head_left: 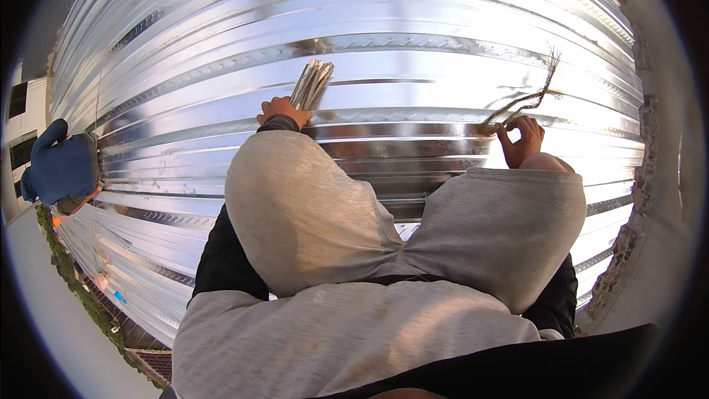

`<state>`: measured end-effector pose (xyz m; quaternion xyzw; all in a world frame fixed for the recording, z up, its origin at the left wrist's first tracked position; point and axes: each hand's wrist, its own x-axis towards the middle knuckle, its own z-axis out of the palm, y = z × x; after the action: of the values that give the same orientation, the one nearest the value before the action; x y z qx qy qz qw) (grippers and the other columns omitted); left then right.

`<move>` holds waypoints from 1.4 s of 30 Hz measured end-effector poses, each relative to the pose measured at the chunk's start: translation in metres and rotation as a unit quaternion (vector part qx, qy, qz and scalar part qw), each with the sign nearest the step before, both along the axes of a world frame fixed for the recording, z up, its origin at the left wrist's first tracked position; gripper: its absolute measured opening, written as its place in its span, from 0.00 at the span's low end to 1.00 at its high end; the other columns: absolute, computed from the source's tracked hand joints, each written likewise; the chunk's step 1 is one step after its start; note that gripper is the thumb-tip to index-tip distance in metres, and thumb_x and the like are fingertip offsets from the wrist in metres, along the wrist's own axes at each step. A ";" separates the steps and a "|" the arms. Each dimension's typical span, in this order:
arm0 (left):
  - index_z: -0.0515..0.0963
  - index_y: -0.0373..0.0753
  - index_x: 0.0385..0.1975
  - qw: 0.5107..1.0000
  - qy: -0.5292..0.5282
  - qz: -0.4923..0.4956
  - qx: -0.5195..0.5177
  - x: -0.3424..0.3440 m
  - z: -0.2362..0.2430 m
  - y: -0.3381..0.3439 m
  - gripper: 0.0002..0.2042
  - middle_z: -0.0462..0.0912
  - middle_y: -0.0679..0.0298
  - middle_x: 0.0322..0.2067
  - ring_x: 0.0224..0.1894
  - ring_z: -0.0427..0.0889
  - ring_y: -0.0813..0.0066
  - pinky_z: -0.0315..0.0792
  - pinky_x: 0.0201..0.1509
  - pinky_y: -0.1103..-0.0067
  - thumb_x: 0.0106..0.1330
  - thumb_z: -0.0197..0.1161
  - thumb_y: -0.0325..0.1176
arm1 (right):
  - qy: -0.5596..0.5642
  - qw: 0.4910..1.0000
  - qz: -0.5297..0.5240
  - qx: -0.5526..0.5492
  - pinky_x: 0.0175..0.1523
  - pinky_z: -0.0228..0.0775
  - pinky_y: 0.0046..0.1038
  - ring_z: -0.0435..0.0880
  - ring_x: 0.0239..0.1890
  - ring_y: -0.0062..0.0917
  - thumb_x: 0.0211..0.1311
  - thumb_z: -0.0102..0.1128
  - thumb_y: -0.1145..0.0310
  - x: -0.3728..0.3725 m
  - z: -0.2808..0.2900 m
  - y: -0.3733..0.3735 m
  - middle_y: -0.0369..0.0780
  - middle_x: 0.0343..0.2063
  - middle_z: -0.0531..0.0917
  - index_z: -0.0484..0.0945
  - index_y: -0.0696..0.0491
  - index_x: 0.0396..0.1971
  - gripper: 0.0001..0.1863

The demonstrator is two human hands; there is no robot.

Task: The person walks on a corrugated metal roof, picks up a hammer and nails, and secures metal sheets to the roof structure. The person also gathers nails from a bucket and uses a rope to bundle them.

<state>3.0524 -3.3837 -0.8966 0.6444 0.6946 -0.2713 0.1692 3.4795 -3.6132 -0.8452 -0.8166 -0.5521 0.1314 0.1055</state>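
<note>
I crouch on ribbed, shiny metal decking sheets [436,96]. In front of my left knee, my left hand [283,111] is closed around the lower end of a bundle of thin, pale strips [314,83], whose upper ends fan out away from me. Past my right knee, my right hand [521,139] has its thumb and finger pinched at the near end of a bundle of thin, dark wire [521,103]. That bundle is bent, with a frayed end sticking up at the far side. My knees partly cover both wrists.
At far left, another person [63,166] in blue bends over the decking. A rough concrete edge [628,251] borders the sheets on the right, with a wall beyond it. Small orange and blue items [118,297] lie at lower left, near a strip of greenery [66,266].
</note>
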 end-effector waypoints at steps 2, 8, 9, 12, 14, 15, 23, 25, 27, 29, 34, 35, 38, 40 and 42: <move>0.78 0.37 0.42 0.994 -0.086 0.054 -0.042 -0.003 -0.002 0.006 0.29 0.79 0.56 0.43 0.47 0.77 0.62 0.68 0.53 0.70 0.38 0.69 0.47 | 0.049 0.998 0.043 -0.007 0.39 0.69 0.32 0.76 0.29 0.28 0.48 0.70 0.60 0.011 0.011 0.011 0.39 0.22 0.78 0.74 0.54 0.19 0.16; 0.60 0.32 0.55 0.986 -0.151 0.051 -0.041 -0.013 -0.005 0.011 0.41 0.77 0.48 0.47 0.49 0.78 0.58 0.70 0.53 0.70 0.39 0.69 0.45 | 0.154 0.968 0.136 -0.141 0.36 0.71 0.30 0.78 0.27 0.27 0.46 0.71 0.59 0.033 0.072 0.063 0.42 0.20 0.80 0.78 0.58 0.17 0.16; 0.61 0.32 0.55 0.986 -0.157 0.047 -0.030 -0.012 -0.004 0.010 0.41 0.77 0.48 0.47 0.49 0.78 0.58 0.70 0.54 0.70 0.39 0.69 0.44 | 0.139 0.966 0.123 -0.179 0.35 0.70 0.30 0.77 0.25 0.27 0.47 0.70 0.61 0.031 0.085 0.077 0.42 0.18 0.79 0.78 0.58 0.17 0.15; 0.61 0.32 0.55 0.983 -0.180 0.037 0.007 -0.008 -0.002 0.007 0.40 0.75 0.47 0.48 0.51 0.76 0.58 0.69 0.55 0.70 0.43 0.71 0.45 | 0.140 0.960 0.136 -0.200 0.38 0.71 0.29 0.78 0.27 0.26 0.51 0.67 0.61 0.020 0.115 0.118 0.44 0.22 0.81 0.80 0.58 0.20 0.14; 0.61 0.33 0.55 0.981 -0.188 0.039 0.028 -0.006 0.000 0.002 0.40 0.75 0.48 0.48 0.50 0.77 0.58 0.69 0.55 0.70 0.44 0.72 0.46 | 0.163 0.950 0.187 -0.190 0.42 0.72 0.29 0.81 0.31 0.28 0.51 0.66 0.61 0.018 0.122 0.137 0.45 0.27 0.83 0.81 0.58 0.27 0.13; 0.61 0.33 0.55 0.980 -0.191 0.035 0.036 -0.005 0.001 -0.001 0.40 0.75 0.48 0.49 0.50 0.77 0.58 0.69 0.55 0.70 0.44 0.72 0.46 | 0.205 0.935 0.248 -0.151 0.44 0.73 0.29 0.82 0.33 0.29 0.51 0.65 0.62 0.020 0.119 0.142 0.46 0.30 0.83 0.82 0.57 0.31 0.13; 0.60 0.34 0.56 0.986 -0.142 -0.018 0.090 0.001 0.008 -0.017 0.46 0.73 0.49 0.50 0.52 0.75 0.55 0.70 0.54 0.68 0.39 0.74 0.53 | 0.033 0.955 0.189 -0.227 0.48 0.73 0.32 0.82 0.39 0.34 0.44 0.67 0.57 0.034 0.004 0.102 0.41 0.31 0.84 0.84 0.48 0.32 0.15; 0.56 0.36 0.61 0.988 -0.141 -0.012 0.057 0.000 0.006 -0.018 0.50 0.69 0.48 0.54 0.56 0.71 0.54 0.68 0.57 0.66 0.41 0.71 0.59 | 0.077 0.959 0.166 -0.217 0.47 0.74 0.32 0.83 0.37 0.34 0.46 0.64 0.53 0.020 -0.015 0.093 0.42 0.31 0.84 0.84 0.49 0.31 0.16; 0.54 0.37 0.63 0.988 -0.127 -0.016 0.086 0.001 0.003 -0.021 0.51 0.67 0.48 0.56 0.57 0.69 0.53 0.66 0.59 0.65 0.42 0.67 0.63 | 0.051 0.959 0.122 -0.250 0.46 0.74 0.32 0.83 0.36 0.34 0.48 0.61 0.51 0.002 -0.030 0.083 0.43 0.30 0.84 0.84 0.51 0.30 0.19; 0.52 0.41 0.65 0.989 -0.088 -0.005 0.119 0.001 0.005 -0.018 0.52 0.64 0.51 0.59 0.63 0.60 0.55 0.53 0.66 0.58 0.44 0.61 0.69 | 0.044 0.954 0.110 -0.276 0.45 0.74 0.33 0.83 0.36 0.34 0.51 0.59 0.49 -0.013 -0.038 0.075 0.44 0.30 0.84 0.84 0.52 0.29 0.20; 0.59 0.39 0.62 0.936 -0.204 -0.024 0.287 0.014 0.066 0.033 0.48 0.67 0.49 0.57 0.63 0.61 0.55 0.52 0.66 0.60 0.45 0.64 0.65 | 0.059 0.961 0.073 -0.261 0.46 0.73 0.33 0.83 0.37 0.35 0.56 0.55 0.54 -0.018 -0.047 0.072 0.44 0.31 0.84 0.83 0.53 0.32 0.18; 0.61 0.37 0.60 0.922 -0.261 -0.038 0.283 0.020 0.089 0.050 0.46 0.72 0.48 0.53 0.58 0.69 0.53 0.61 0.61 0.66 0.46 0.66 0.61 | 0.062 0.961 0.078 -0.257 0.46 0.73 0.33 0.83 0.37 0.36 0.56 0.55 0.54 -0.017 -0.048 0.073 0.45 0.32 0.84 0.83 0.54 0.32 0.18; 0.66 0.35 0.56 0.882 -0.360 -0.200 0.232 0.051 0.167 0.087 0.36 0.75 0.48 0.50 0.53 0.74 0.56 0.66 0.58 0.70 0.53 0.64 0.56 | 0.078 0.974 0.034 -0.212 0.49 0.73 0.34 0.82 0.39 0.37 0.53 0.58 0.52 -0.016 -0.051 0.074 0.46 0.33 0.83 0.81 0.55 0.35 0.21; 0.69 0.36 0.53 0.826 -0.392 -0.334 0.229 0.084 0.212 0.088 0.32 0.75 0.49 0.49 0.52 0.75 0.56 0.67 0.56 0.70 0.55 0.63 0.55 | 0.082 0.992 0.018 -0.096 0.48 0.73 0.34 0.80 0.40 0.37 0.50 0.60 0.57 -0.014 -0.054 0.075 0.44 0.33 0.82 0.81 0.52 0.33 0.15; 0.69 0.37 0.53 0.790 -0.398 -0.418 0.205 0.128 0.245 0.075 0.32 0.76 0.50 0.48 0.51 0.76 0.56 0.69 0.55 0.71 0.56 0.62 0.54 | 0.014 0.992 0.123 0.025 0.47 0.73 0.33 0.79 0.41 0.35 0.52 0.59 0.66 -0.011 -0.057 0.075 0.41 0.35 0.80 0.80 0.49 0.32 0.08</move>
<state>3.1803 -3.3083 -0.6514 0.9425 0.2678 0.1136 0.1644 3.4680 -3.5377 -0.9023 -0.7377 -0.6499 0.1405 0.1168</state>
